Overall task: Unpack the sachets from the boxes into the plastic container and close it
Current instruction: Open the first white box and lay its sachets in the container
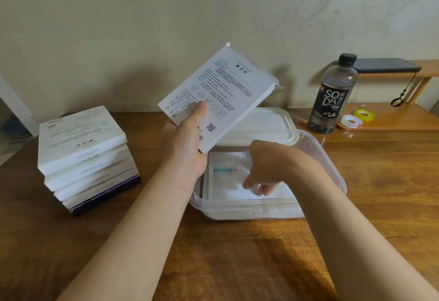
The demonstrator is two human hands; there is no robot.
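White card makes up the flat box (221, 93) held up over the far left corner of the plastic container (332, 170). Its broad face is printed with fine grey text, pale blue bars, small line drawings and a QR code, and small flaps stick out at its far end. The left hand (187, 148) grips it by the near end, thumb pressed on the printed face, fingers hidden behind, so the box tilts up and to the right.

The container is clear, rectangular and open, standing on the wooden table (237, 253) at centre right. Inside lie flat white sachets (228, 174), the top one marked with a teal label and a red cross. The right hand (266, 170) reaches down into it, bent fingers at the top sachet; the fingertips are blurred, so I cannot tell whether they pinch it.

The whitish lid (268, 120) lies flat just behind the container. A leaning stack of boxes (85, 155) sits at the left. A dark soda bottle (332, 96) stands far right.
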